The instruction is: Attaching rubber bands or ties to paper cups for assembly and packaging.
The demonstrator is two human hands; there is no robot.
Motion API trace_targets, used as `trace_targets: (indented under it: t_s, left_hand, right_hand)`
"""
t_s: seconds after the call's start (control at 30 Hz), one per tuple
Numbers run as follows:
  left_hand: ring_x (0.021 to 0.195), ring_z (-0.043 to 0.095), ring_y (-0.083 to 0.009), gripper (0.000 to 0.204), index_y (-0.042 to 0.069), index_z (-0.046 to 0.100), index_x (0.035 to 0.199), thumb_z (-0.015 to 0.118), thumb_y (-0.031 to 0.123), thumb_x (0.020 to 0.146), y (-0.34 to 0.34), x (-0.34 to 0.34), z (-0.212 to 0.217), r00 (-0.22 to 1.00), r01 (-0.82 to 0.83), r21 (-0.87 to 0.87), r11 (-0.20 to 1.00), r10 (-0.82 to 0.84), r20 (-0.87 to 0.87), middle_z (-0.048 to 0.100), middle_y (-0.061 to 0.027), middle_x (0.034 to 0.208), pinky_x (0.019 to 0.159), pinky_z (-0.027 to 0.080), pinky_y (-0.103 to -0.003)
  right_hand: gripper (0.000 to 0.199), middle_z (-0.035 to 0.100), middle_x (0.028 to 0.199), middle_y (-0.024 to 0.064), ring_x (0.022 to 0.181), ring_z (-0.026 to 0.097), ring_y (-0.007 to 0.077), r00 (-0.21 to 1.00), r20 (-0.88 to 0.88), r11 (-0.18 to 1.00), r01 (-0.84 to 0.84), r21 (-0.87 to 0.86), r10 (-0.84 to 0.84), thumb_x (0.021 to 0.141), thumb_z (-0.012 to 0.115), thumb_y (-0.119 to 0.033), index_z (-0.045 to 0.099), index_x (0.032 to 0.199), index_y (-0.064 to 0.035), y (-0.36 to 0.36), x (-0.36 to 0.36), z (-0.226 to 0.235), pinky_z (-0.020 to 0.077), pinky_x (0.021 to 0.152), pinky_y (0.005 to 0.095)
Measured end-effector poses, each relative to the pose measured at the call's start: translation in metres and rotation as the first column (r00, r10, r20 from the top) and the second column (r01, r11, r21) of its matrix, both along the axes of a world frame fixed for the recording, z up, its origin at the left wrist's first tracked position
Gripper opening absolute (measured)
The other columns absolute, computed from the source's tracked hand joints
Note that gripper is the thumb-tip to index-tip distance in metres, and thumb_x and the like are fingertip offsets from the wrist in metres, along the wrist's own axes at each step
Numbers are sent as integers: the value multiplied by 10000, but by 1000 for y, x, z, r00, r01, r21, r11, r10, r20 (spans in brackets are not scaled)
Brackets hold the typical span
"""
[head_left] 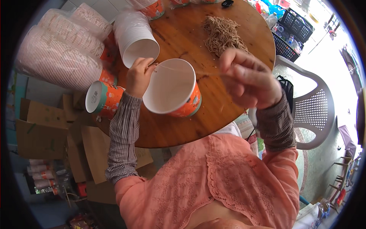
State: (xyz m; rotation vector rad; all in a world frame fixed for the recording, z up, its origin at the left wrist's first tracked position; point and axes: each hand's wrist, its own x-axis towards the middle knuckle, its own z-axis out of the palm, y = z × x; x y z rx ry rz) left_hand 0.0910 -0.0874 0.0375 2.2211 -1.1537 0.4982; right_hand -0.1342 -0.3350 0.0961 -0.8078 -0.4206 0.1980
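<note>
A large paper bucket [166, 87], white inside with an orange and green printed outside, stands on the round wooden table in front of me with its mouth tilted toward me. My left hand [139, 77] is at its upper left rim, fingers pinched on one end of a thin tan string [202, 73]. The string stretches across the bucket's mouth to my right hand [249, 79], which is raised right of the bucket, thumb and fingers closed on the string's other end. Beyond my right hand lies a tangled heap of similar tan strands [223, 34].
Stacked white paper buckets [131, 36] in clear plastic lie behind the bucket. More wrapped stacks [57, 57] stand at the left, near an orange bucket on its side [103, 100]. Cardboard boxes [45, 129] are below left. A grey plastic chair [314, 103] and black crates [291, 32] are right.
</note>
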Motion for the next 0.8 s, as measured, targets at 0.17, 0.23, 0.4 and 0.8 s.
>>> trace_targets:
  t_s: [0.17,0.23,0.4,0.8]
  left_hand:
    - [900,656,-188,196,-21,646,1021,615,153,937,6,-98,17,884,150,-396,906,-302,-357,683,-111,958,796,517,-305]
    - [969,635,-183,308,-30,643,1055,539,252,987,4,-143,25,760,163,-375,913,-359,-542,671,-107,993,856,492,-297]
    - [1010,609,-163,444,-51,602,1155,421,334,1028,-8,-178,5,437,149,-593,791,-591,-678,647,-109,1050,891,464,-285]
    - [706,594,-239,74,30,643,894,670,92,865,-22,-184,5,916,300,-275,913,-356,-185,606,-74,762,702,475,-354]
  right_hand:
    - [172,486,749,14,451,388,54,990,-129,973,-34,230,65,1019,429,-150,534,1114,-54,26,-1,-32,290,375,184]
    - [154,456,741,28,418,369,55,967,-224,919,-27,393,124,1020,401,-133,480,1114,-40,36,0,-39,308,340,182]
    - [185,447,758,37,430,365,59,972,-164,829,-49,557,168,1029,363,-135,461,1131,-15,48,3,-50,320,338,186]
    - [140,458,742,27,430,368,71,944,-196,911,313,269,-267,1019,398,-128,457,1115,-44,27,-35,-80,325,362,208]
